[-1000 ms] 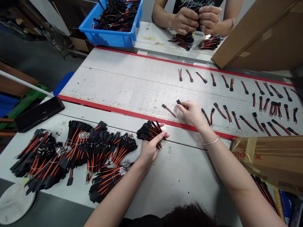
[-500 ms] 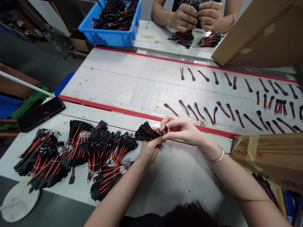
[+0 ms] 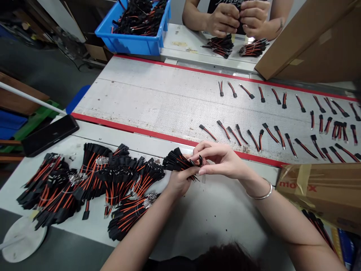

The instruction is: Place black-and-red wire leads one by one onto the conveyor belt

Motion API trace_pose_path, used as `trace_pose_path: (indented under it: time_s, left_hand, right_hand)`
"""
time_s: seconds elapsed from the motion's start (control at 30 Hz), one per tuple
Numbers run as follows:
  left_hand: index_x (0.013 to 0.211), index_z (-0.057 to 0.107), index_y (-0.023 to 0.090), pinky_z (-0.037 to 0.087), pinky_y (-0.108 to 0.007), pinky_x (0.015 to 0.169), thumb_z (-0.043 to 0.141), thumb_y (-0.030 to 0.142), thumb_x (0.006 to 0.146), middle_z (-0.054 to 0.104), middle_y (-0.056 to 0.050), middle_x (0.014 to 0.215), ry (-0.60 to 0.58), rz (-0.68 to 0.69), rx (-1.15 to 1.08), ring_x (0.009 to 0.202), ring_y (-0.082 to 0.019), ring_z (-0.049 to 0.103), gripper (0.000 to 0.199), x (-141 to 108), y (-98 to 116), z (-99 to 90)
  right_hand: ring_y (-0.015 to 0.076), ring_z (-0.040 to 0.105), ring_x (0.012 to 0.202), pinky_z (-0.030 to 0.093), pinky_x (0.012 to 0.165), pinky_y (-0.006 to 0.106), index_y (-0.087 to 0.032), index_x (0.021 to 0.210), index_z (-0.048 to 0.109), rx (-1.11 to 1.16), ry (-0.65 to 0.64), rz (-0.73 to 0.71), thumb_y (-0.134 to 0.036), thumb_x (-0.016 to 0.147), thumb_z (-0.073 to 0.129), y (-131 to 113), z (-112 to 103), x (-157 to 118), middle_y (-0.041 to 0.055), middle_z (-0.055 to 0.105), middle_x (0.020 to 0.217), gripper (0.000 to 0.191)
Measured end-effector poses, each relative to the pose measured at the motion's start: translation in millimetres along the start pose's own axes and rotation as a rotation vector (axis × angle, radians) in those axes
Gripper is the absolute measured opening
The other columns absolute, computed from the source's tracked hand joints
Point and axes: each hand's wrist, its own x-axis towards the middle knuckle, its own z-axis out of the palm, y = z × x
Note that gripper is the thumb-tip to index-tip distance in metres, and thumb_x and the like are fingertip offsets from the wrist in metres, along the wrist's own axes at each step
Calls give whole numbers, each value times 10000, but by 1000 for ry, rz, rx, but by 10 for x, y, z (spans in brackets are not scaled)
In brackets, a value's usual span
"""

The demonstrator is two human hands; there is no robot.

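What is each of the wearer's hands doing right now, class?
Left hand: closed, holding a bundle of wires.
Right hand: fingers pinched at the bundle's edge; exact grip cannot be told.

Both forearms reach forward, the right hand's fingers (image 3: 207,152) touching the left hand (image 3: 180,180).

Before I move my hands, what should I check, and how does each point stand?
1. Left hand grips the wire bundle: ok.
2. Right hand is at the bundle's open side: ok.
3. Right fingers hold just one wire: cannot tell, fingers cover it.
4. Wires on the belt all lie apart: not ok, some are bunched at the right.
5. Co-worker's hands are away from yours: ok, across the belt.
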Motion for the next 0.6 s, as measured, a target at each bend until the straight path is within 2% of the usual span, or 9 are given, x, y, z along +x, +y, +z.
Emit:
trace_pose_path:
  time_s: [0.13, 0.27, 0.47, 0.6]
  left_hand:
    - [673, 614, 182, 490, -282, 631, 948, 237, 475, 615, 41, 647, 2, -15, 12, 616, -133, 586, 392, 0, 14, 26]
    - [681, 615, 185, 496, -288, 643, 944, 239, 477, 605, 42, 647, -3, -20, 2, 623, -136, 588, 391, 1, 4, 13]
    - [673, 638, 184, 519, -304, 664, 923, 259, 517, 626, 24, 682, -16, -35, 36, 657, -153, 609, 334, 9, -63, -55]
    - [697, 647, 187, 540, -322, 677, 927, 307, 517, 645, 19, 691, -37, -28, 43, 672, -167, 624, 354, 15, -95, -92]
  right_hand:
    - [132, 601, 761, 514, 654, 298, -238, 1046, 812, -74, 6, -30, -225, 863, 790, -10, -14, -8, 47, 673, 922, 186]
    - [132, 604, 762, 509, 652, 300, -243, 1049, 811, -78, 5, -36, -227, 860, 794, -5, -20, -16, 41, 668, 916, 191]
    - [123, 562, 762, 477, 634, 287, -249, 1135, 787, -55, 10, -27, -238, 814, 839, 11, 50, -6, 40, 631, 965, 326]
    - [135, 575, 780, 451, 620, 287, -232, 1048, 803, -91, 77, -95, -216, 847, 807, 11, 130, -3, 39, 646, 919, 202]
